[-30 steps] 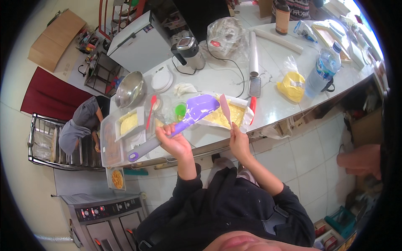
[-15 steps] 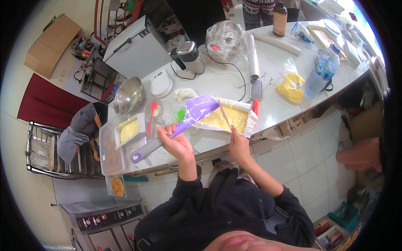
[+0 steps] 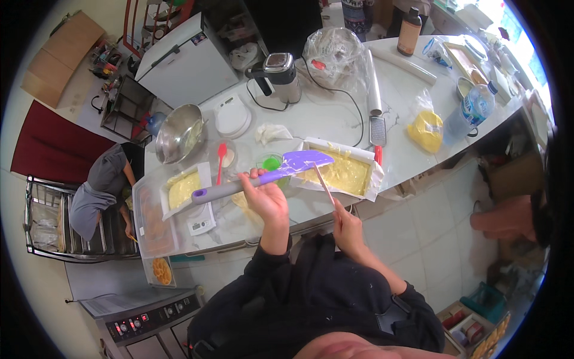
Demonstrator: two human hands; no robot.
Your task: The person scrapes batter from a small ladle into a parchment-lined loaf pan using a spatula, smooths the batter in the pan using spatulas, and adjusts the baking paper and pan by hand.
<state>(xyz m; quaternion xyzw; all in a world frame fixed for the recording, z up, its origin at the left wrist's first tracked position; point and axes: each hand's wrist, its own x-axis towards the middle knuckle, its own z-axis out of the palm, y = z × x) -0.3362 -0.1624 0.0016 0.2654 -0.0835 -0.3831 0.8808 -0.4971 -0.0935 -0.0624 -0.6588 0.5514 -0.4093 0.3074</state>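
Observation:
My left hand (image 3: 266, 202) is closed round a purple spatula (image 3: 306, 160) with a grey handle. Its blade hangs over the left end of a paper-lined rectangular tin (image 3: 375, 184), smeared with a little pale batter. Pinched in my right hand (image 3: 348, 230) is a thin, flat, light-coloured stick (image 3: 324, 184), its upper end touching or very near the blade's lower edge. Yellow batter (image 3: 344, 173) fills the tin, its surface uneven. Further left, a smaller paper-lined tin (image 3: 203, 173) also contains yellow batter.
A digital scale (image 3: 202, 222), red spatula (image 3: 221, 161), green cup (image 3: 272, 163) and steel bowl (image 3: 170, 140) lie leftward. Behind stand a hand mixer (image 3: 281, 78) and cable. A grater (image 3: 377, 130), yellow bag (image 3: 426, 130) and water bottle (image 3: 472, 110) are rightward. Another person (image 3: 98, 188) bends at far left.
The spatula's blade has tilted flatter and moved right and slightly down, showing less batter. My right hand and the stick have shifted lower, with the stick now at the blade's lower edge.

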